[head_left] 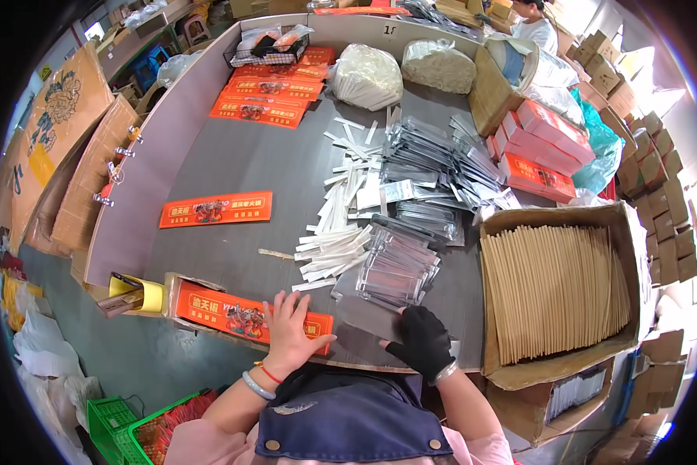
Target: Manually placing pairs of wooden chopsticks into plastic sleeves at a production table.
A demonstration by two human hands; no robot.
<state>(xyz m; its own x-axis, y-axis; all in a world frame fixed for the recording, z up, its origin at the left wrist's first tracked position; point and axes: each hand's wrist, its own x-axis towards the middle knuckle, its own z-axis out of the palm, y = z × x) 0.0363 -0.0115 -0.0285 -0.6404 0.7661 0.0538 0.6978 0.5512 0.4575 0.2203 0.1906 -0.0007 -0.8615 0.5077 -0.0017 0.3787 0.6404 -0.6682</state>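
Observation:
My left hand (288,332), bare, lies with spread fingers on the right part of a long red printed packet (223,311) near the table's front edge. The packet's left end sits inside a cardboard holder beside a yellow piece (153,297). My right hand (421,342), in a black fingerless glove, pinches the right end of a flat clear plastic packet (365,316). Just beyond it lies a pile of clear packets (401,263). White paper strips (333,252) are heaped left of that pile. Another red packet (217,209) lies flat further back.
At right stands a carton (484,310) full of wooden chopsticks (558,294). Stacked red packets (267,97) and a wire basket (267,54) sit at the back left. Bundles in clear wrap (366,77) are at the back. A raised panel (158,132) borders the left side.

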